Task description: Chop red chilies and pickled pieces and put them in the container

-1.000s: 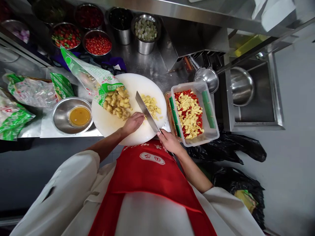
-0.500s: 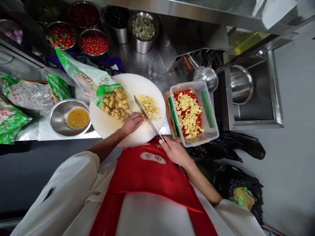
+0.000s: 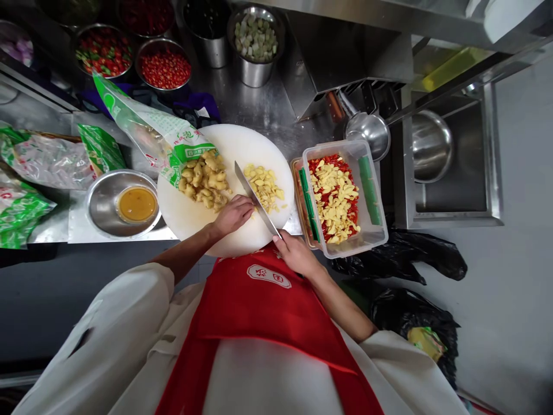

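Note:
My right hand (image 3: 296, 254) grips the handle of a cleaver (image 3: 254, 197) whose blade lies across the round white cutting board (image 3: 224, 230). My left hand (image 3: 234, 214) presses down on a piece of yellow ginger right beside the blade. A pile of whole ginger (image 3: 203, 178) spills from a green and clear plastic bag (image 3: 151, 134) on the board's left half. Sliced ginger (image 3: 264, 185) lies to the right of the blade. A clear plastic box (image 3: 343, 199) with red chilli and ginger slices stands right of the board.
A steel bowl with a yellow liquid (image 3: 121, 203) sits left of the board. Several steel bowls of red chillies (image 3: 163, 68) and chopped vegetables (image 3: 254, 41) stand at the back. A ladle (image 3: 368, 129) and a sink (image 3: 449, 155) are at right. Black bags (image 3: 401, 265) lie below.
The cleaver has shifted slightly back and forth along the board while my left hand stays on the ginger. My right hand has moved a little closer to the board.

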Tool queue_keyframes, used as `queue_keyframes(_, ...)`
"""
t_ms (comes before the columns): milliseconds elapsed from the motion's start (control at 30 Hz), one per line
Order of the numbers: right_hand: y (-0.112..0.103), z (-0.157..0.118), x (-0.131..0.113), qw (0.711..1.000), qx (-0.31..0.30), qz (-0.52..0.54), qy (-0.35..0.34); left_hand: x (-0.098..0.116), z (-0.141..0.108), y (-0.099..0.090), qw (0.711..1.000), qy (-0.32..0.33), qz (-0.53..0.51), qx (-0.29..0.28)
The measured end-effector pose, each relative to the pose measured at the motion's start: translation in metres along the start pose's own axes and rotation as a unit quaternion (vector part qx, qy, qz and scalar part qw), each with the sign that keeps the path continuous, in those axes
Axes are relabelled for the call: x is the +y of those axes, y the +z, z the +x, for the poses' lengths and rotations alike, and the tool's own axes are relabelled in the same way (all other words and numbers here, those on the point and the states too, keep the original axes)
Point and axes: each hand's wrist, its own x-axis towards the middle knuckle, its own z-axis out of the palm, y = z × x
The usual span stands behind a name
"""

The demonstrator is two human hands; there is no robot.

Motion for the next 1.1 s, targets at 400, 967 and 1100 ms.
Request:
queue_keyframes(400,-0.007,-0.011,0.001,1.0,-0.019,0.013,0.01,-0.002,-0.002,0.002,1.0,-0.003,0.006,-0.007)
queue_keyframes(967,-0.02,-0.018,0.006,0.999,-0.023,-0.002,-0.026,0.002,-0.006,0.0,0.999,0.001,0.047,0.018)
queue_keyframes(1100,-0.005,0.004,0.004,1.0,-0.012,0.01,-0.007,0.001,-0.006,-0.001,0.999,0.001,0.04,0.01)
